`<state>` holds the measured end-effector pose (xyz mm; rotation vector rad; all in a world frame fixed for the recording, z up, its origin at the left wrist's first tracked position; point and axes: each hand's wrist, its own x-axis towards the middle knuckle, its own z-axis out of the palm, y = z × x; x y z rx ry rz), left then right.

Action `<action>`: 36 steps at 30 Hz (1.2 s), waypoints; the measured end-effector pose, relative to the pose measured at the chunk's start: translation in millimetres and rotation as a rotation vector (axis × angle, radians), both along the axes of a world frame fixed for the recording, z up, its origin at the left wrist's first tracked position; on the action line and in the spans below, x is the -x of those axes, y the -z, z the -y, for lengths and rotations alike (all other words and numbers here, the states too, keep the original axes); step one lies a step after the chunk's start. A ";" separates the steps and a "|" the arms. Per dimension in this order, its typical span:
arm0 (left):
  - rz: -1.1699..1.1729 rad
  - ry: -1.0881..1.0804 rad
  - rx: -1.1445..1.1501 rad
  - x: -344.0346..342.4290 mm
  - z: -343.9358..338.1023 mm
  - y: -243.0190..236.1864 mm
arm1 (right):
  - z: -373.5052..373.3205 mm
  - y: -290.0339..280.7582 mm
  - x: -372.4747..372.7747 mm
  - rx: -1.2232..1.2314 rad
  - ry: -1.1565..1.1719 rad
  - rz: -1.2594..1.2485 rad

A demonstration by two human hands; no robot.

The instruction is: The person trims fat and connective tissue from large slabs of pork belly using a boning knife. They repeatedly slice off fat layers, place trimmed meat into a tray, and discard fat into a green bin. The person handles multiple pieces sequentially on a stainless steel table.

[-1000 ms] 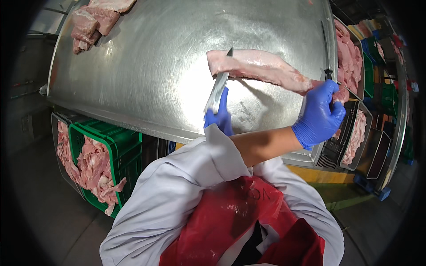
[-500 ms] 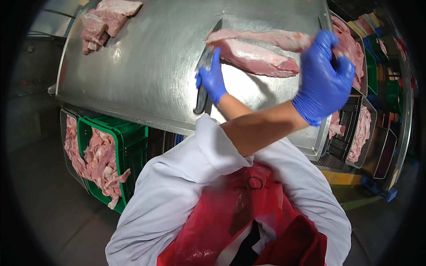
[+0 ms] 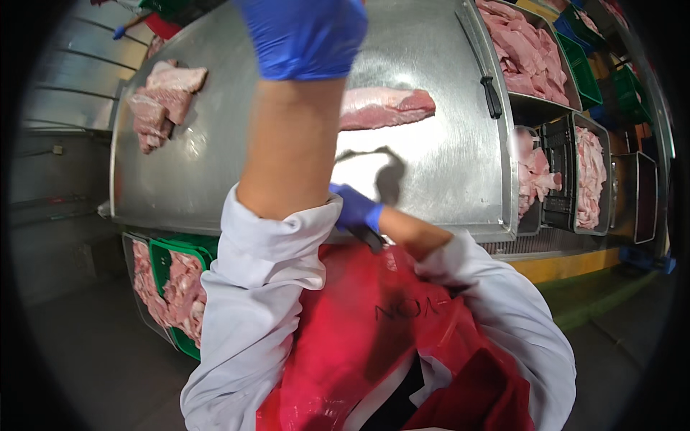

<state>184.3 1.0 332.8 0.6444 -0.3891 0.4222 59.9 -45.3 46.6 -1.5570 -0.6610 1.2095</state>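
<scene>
My left hand [image 3: 305, 36], in a blue glove, reaches across the metal table to the top edge of the view. Its fingers are hidden or cut off, so what it holds does not show. Close to my red apron, my right hand [image 3: 356, 207] is closed on a knife [image 3: 371, 238]; only part of its black handle shows. A long piece of raw meat [image 3: 392, 108] lies on the table [image 3: 445, 172], its left end hidden behind my left forearm. Several pale pink meat pieces [image 3: 164, 100] lie heaped at the table's far left.
A second knife [image 3: 491, 97] lies along the table's right edge. Beyond it stand tubs of meat [image 3: 528, 57], trimmings [image 3: 591, 179] and a black crate [image 3: 559, 169]. A green crate [image 3: 187, 287] sits below left. At upper left, a co-worker's gloved hand [image 3: 119, 32] shows.
My left hand has swung from the right to the top centre, and the meat strip it held is out of sight. My right hand has drawn the knife back toward my apron. The arms are uncrossed.
</scene>
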 end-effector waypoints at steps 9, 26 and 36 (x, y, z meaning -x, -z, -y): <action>-0.234 -0.319 -0.645 77.7 -78.4 65.7 | 170.2 20.1 -11.8 0.101 -0.243 0.487; -0.652 -0.363 -2.223 195.5 -47.3 391.2 | 201.5 43.5 -2.1 0.464 -0.099 0.585; -0.487 -0.061 -2.237 214.3 -21.6 368.7 | 226.0 44.8 -1.9 0.471 -0.116 0.649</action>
